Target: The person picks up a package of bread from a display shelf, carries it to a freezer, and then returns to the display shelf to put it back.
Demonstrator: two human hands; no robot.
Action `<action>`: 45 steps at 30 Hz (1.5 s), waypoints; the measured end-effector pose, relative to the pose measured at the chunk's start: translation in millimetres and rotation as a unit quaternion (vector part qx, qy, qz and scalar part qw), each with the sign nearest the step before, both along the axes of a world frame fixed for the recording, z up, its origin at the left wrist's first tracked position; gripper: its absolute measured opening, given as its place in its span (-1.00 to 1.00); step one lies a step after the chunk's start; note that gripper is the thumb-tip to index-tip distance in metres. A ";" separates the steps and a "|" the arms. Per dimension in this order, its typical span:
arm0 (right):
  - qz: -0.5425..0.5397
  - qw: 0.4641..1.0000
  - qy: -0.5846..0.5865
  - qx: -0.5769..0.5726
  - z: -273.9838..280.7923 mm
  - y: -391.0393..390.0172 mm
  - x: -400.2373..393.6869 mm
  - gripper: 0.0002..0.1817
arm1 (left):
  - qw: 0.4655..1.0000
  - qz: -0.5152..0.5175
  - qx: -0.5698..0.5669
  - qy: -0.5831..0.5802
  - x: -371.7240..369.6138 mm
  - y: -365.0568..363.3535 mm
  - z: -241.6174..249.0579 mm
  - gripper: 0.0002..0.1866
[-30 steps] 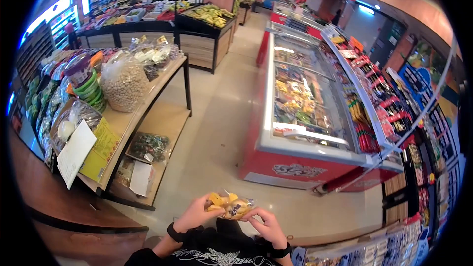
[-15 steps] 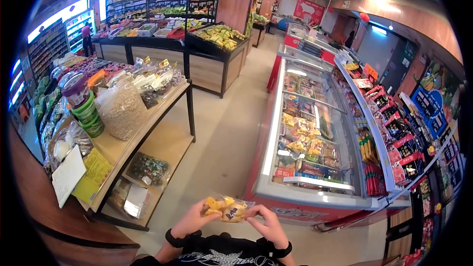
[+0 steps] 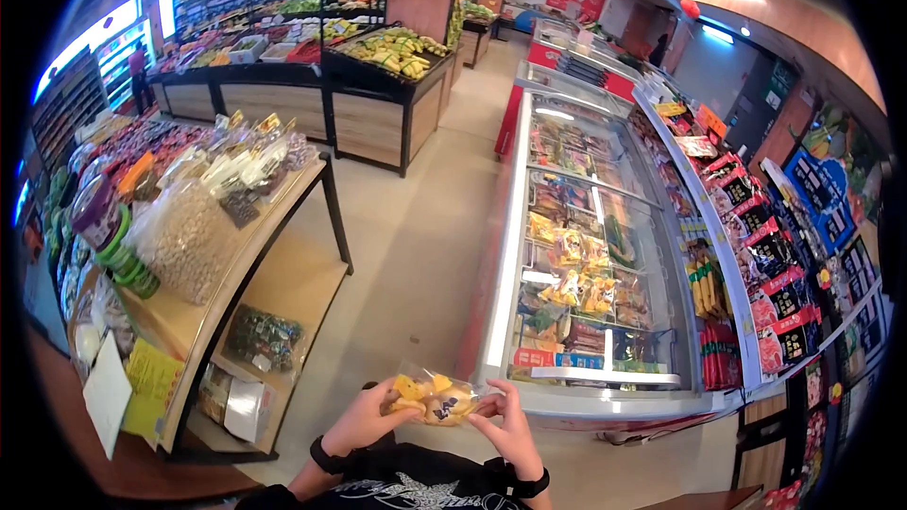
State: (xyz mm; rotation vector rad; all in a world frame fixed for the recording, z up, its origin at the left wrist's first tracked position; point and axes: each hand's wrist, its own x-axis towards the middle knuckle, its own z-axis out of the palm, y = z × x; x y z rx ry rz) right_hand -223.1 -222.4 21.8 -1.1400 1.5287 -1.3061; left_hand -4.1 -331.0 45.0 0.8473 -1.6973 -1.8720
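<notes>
A clear and yellow plastic food packet (image 3: pixel 442 400) with dark print and pale rounded pieces inside is held in front of my body at the bottom centre. My left hand (image 3: pixel 367 413) grips its left end, thumb on the front. At the other end, my right hand (image 3: pixel 506 422) pinches the packet's right edge between thumb and fingers. Dark bands circle both wrists. Just beyond the packet stands a glass-topped chest freezer (image 3: pixel 597 376), its inside filled with packaged food, including several yellow packets.
On the left is a wooden display table (image 3: pixel 161 321) with a large clear bag (image 3: pixel 189 236) and stacked tubs (image 3: pixel 123 260). A banana stand (image 3: pixel 392 55) is farther back. Hanging packets (image 3: pixel 784 297) line a rack on the right. A tiled aisle (image 3: pixel 406 217) runs between table and freezer.
The view has shifted, so the table sits farther left and the freezer appears slightly left and higher. My right fingers have moved on the packet's edge; both hands still hold it.
</notes>
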 end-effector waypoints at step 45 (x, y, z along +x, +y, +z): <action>-0.022 0.995 0.055 0.078 33.2 -407.2 -146.6 -0.50 | 0.979 -0.112 -0.163 -0.044 -179.3 -455.6 12.5 -0.55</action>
